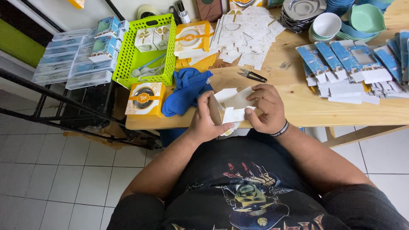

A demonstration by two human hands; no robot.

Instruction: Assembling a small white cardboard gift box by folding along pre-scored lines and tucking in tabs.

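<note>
At table edge, left hand [205, 123] and right hand [265, 108] grip half-folded white carton [232, 104], flaps open.

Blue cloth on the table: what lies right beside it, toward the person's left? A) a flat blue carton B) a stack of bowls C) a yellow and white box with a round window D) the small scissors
C: the blue cloth lies at the table edge, and the yellow and white box with its round window sits against its left side.

Bare wood beyond the scissors [252, 76]; blue cloth [186, 90] blocks leftward.
</note>
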